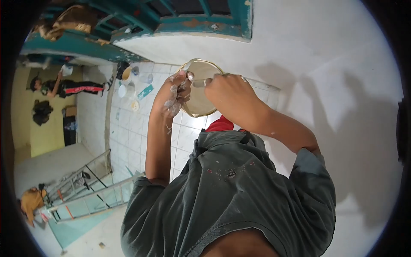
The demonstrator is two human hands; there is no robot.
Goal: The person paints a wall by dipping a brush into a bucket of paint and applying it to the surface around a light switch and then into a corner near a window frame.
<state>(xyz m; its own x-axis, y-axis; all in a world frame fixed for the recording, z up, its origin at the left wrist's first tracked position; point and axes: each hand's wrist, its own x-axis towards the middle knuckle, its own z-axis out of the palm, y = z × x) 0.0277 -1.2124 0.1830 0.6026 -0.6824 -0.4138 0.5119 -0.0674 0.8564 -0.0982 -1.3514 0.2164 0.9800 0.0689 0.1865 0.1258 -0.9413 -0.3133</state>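
A round bucket with a yellowish rim and a pale beige inside is beneath my hands. My left hand overlaps its left rim, fingers curled and smeared with white paste; what they hold is hidden. From the other side my right hand reaches over the bucket, its fingers closed around a putty knife. The knife's flat greyish blade points left, its end close to my left fingertips. White smears also mark my left wrist.
At right rises a white wall; a teal window frame is above. Several tubs stand on the tiled floor. A person stands further off at left. A metal ladder is at lower left.
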